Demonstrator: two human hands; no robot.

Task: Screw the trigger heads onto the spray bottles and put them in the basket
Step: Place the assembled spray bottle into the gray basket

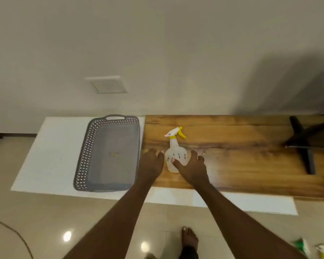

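Both hands reach out over the wooden board to a white spray bottle.

The right hand point(190, 168) has its thumb laid on the spray bottle point(176, 156), fingers spread loosely past its far side; the left hand point(151, 162) lies open and empty just beside it. Beyond the fingertips sits the bottle's yellow-trimmed trigger head point(175, 132). Left of the left hand, the grey basket point(86, 156) holds no bottle.

Basket point(86, 156) left of spray bottle point(176, 156)
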